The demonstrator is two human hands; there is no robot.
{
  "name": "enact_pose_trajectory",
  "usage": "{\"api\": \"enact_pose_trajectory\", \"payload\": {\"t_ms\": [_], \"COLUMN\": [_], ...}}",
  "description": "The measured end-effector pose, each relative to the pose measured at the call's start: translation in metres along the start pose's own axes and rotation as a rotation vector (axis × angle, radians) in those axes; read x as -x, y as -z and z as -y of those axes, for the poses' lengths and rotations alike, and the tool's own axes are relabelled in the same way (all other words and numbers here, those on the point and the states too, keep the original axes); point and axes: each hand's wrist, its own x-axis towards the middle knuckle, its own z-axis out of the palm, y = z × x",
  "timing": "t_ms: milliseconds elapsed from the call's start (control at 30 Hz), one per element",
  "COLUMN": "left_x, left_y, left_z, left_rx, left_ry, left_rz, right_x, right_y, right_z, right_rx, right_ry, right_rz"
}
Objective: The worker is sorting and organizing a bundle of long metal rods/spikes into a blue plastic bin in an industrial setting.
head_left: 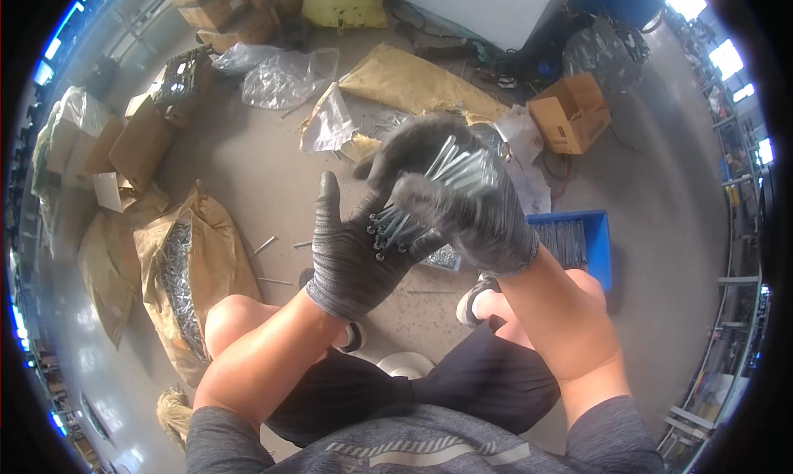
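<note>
Both my hands wear dark grey knit gloves. In my right hand (487, 218) a bundle of long metal bolts (458, 173) lies slantwise, gripped between the thumb and fingers; motion blurs its upper end. The bolt heads point down to the left, close against the palm of my left hand (355, 259). That hand has its thumb stretched up and its fingers reaching right, below the bundle; their tips are partly hidden. To the right, a blue bin (601, 251) holds similar bolts laid in line. Behind my hands, a smaller container of metal parts (446, 258) is partly covered.
At left stands an open woven sack (223, 243) full of loose bolts. Another torn sack (413, 78) lies ahead, near clear plastic bags (289, 78). An open cardboard box (570, 115) sits at far right. Several loose bolts (264, 244) are scattered across the floor.
</note>
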Motion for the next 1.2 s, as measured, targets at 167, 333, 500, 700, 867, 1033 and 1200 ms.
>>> {"api": "enact_pose_trajectory", "payload": {"t_ms": [167, 333, 500, 700, 867, 1033, 1200], "left_x": [0.000, 0.002, 0.002, -0.002, 0.008, -0.009, 0.005], "left_y": [0.001, 0.011, 0.009, 0.029, 0.034, 0.026, 0.047], "left_z": [0.004, 0.007, 0.009, 0.009, 0.000, -0.012, -0.059], "left_rx": [-0.087, 0.139, -0.083, -0.236, -0.614, -0.715, -1.433], "left_ry": [-0.022, 0.151, 0.096, -0.022, 0.076, -0.507, -0.755], "left_rz": [0.073, 0.226, 0.086, -0.063, -0.334, -0.541, -0.391], "right_x": [0.001, 0.013, 0.014, 0.014, 0.015, 0.012, 0.027], "right_y": [0.000, -0.010, -0.007, 0.002, 0.018, 0.002, 0.035], "right_z": [-0.003, -0.014, -0.016, -0.017, -0.036, -0.031, -0.005], "right_rx": [0.166, -0.259, -0.323, -0.087, -0.433, 0.014, -0.052], "right_ry": [0.000, 0.026, 0.007, 0.005, 0.047, 0.131, -0.394], "right_rz": [0.086, -0.072, -0.118, -0.149, 0.149, 0.097, 0.310]}}
